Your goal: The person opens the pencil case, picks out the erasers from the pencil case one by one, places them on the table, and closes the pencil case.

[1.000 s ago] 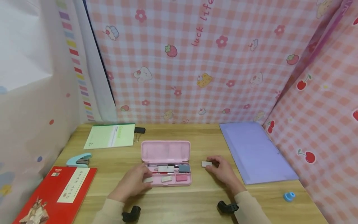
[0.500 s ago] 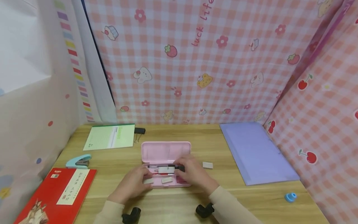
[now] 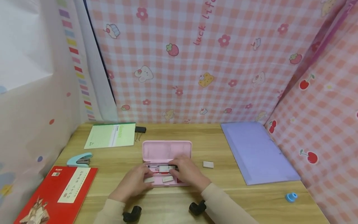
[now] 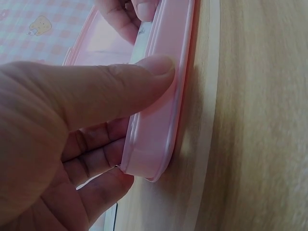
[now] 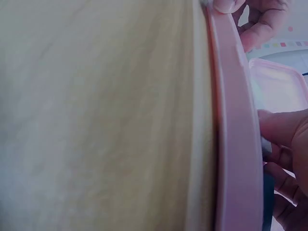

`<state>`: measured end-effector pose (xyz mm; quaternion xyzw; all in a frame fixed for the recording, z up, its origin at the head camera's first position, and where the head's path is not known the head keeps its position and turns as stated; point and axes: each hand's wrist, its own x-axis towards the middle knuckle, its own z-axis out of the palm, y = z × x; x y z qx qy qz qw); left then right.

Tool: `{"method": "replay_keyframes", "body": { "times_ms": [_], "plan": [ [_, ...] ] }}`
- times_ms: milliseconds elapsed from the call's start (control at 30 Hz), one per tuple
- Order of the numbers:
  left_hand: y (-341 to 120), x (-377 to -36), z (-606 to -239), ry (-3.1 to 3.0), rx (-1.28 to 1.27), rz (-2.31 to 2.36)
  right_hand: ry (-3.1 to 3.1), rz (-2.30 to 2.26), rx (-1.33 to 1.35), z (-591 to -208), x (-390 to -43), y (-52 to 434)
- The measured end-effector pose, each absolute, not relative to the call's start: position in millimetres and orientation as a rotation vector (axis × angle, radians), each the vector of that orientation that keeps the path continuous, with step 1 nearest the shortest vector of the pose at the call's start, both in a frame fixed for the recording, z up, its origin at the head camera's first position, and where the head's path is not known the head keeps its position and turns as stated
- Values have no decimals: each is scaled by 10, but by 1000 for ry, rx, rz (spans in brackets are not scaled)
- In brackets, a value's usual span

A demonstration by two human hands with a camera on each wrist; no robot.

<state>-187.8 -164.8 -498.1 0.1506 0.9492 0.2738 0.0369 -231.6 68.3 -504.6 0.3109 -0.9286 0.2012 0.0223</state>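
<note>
An open pink pencil case [image 3: 167, 150] lies on the wooden table, lid tipped back. My left hand [image 3: 133, 181] grips its left end, thumb on the front wall in the left wrist view. Over the case's right half, my right hand [image 3: 188, 172] pinches the right end of a white eraser [image 3: 165, 169] in the back compartment. A second white eraser [image 3: 167, 179] sits in the front compartment, and a third [image 3: 149, 179] lies beside my left fingers. My right hand mostly hides a pink block [image 3: 179, 180] and the grey block [image 5: 267, 202].
Right of the case lies another white eraser [image 3: 208, 164]. Farther right are a purple folder [image 3: 258, 152] and a small blue cap-like piece [image 3: 291, 197]. On the left are a red book [image 3: 56, 193], a blue stapler [image 3: 79, 160], a green notebook [image 3: 112, 136] and a black binder clip [image 3: 140, 129].
My right hand has let go of the eraser on the table right of the case and moved left to the white eraser inside the case. The left hand has kept its grip.
</note>
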Motion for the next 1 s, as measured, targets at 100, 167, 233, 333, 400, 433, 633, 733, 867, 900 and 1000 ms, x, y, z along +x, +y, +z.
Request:
{"method": "replay_keyframes", "body": {
  "times_ms": [100, 167, 233, 333, 400, 433, 633, 733, 867, 900, 1000],
  "plan": [
    [-1648, -1883, -4971, 2901, 439, 837, -2870, 622, 983, -5026, -2341, 660],
    [-1647, -1893, -4959, 2902, 435, 839, -2859, 622, 997, -5005, -2360, 649],
    [-1643, -1904, -4947, 2905, 438, 844, -2843, 627, 1013, -4978, -2373, 643],
    [-1632, -1919, -4926, 2909, 452, 847, -2815, 671, 1029, -4928, -2371, 660],
    [-1622, -1924, -4915, 2907, 456, 842, -2807, 769, 1007, -4881, -2356, 703],
    [-1618, -1927, -4912, 2906, 456, 839, -2800, 823, 980, -4854, -2349, 740],
    [-1605, -1925, -4912, 2906, 442, 818, -2732, 1162, 664, -4706, -2344, 1253],
    [-1613, -1915, -4920, 2917, 434, 807, -2682, 1248, 521, -4710, -2375, 1653],
    [-1618, -1910, -4921, 2928, 443, 799, -2733, 1201, 342, -4780, -2401, 2140],
    [-1618, -1907, -4925, 2927, 444, 793, -2757, 1193, 302, -4803, -2401, 2230],
    [-1611, -1890, -4932, 2905, 448, 781, -2832, 1173, 196, -4894, -2400, 2421]
  ]
}}
